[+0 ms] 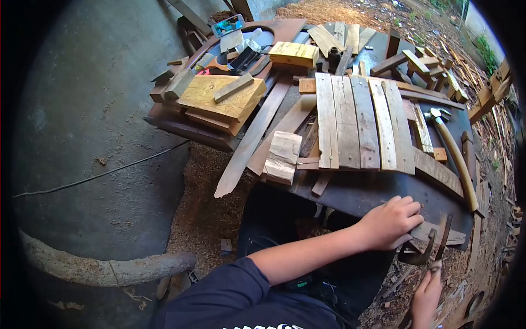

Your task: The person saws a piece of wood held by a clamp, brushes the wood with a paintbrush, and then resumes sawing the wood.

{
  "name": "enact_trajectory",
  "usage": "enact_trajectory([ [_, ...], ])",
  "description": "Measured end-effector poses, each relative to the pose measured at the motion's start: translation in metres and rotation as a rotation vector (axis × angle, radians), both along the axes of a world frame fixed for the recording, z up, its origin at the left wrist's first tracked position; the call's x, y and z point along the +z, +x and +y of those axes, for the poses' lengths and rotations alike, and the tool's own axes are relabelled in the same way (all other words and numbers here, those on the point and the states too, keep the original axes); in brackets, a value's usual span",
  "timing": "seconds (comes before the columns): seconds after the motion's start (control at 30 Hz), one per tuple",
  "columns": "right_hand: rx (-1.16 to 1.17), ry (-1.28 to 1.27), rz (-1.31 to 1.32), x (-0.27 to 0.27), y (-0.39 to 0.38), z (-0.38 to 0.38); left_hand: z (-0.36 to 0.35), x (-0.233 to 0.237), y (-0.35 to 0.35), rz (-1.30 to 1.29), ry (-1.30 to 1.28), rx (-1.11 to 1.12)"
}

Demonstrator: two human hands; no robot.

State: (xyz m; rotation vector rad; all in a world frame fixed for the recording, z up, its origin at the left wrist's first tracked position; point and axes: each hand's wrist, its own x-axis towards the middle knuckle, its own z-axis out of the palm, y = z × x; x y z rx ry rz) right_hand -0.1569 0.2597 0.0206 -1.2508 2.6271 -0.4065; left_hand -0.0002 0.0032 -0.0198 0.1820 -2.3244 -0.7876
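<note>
A left hand [392,222] is clamping curled fingers over one end of a thin wooden slat [456,237] at the table's [350,197] edge, while the right [428,291] is clenching a metal tool [444,236].

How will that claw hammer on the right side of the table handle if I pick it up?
The claw hammer should feel stiff, as its handle looks like solid wood. It's probably head-heavy, with a metal-looking head on a long, slim handle, so the head may dip if you grip the far end.
</note>
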Motion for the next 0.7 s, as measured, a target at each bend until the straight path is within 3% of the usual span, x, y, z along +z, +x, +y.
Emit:
enact_trajectory([
  [0.07, 0.014, -0.01, 0.059, 0.006, -0.007, -0.032, 0.0, 0.002, 0.0, -0.02, 0.005, -0.004],
  [0.1, 0.059, -0.149, 0.023, -0.003, -0.018, -0.046, 0.001, 0.002, -0.001, -0.017, 0.009, -0.012],
  [0.17, -0.024, 0.069, 0.006, 0.012, -0.02, -0.055, 0.0, 0.002, 0.0, -0.016, 0.012, -0.008],
  [0.3, -0.003, -0.064, -0.094, 0.01, 0.009, -0.009, -0.001, 0.003, 0.0, -0.036, 0.002, -0.027],
  [0.37, -0.213, 0.253, -0.248, 0.044, 0.024, -0.022, -0.001, 0.001, 0.001, -0.018, 0.004, -0.006],
  [0.47, 0.02, 0.0, -0.025, 0.007, -0.011, -0.026, 0.0, 0.004, 0.001, -0.016, 0.0, 0.003],
  [0.57, -0.006, 0.012, -0.039, 0.007, -0.021, -0.049, 0.001, 0.002, 0.0, 0.0, 0.0, 0.008],
  [0.63, 0.056, -0.181, 0.008, -0.008, -0.012, -0.035, 0.0, 0.004, 0.002, -0.007, -0.012, -0.004],
  [0.7, -0.022, -0.084, -0.018, 0.001, 0.008, -0.017, -0.001, 0.001, 0.001, -0.005, -0.028, -0.009],
])
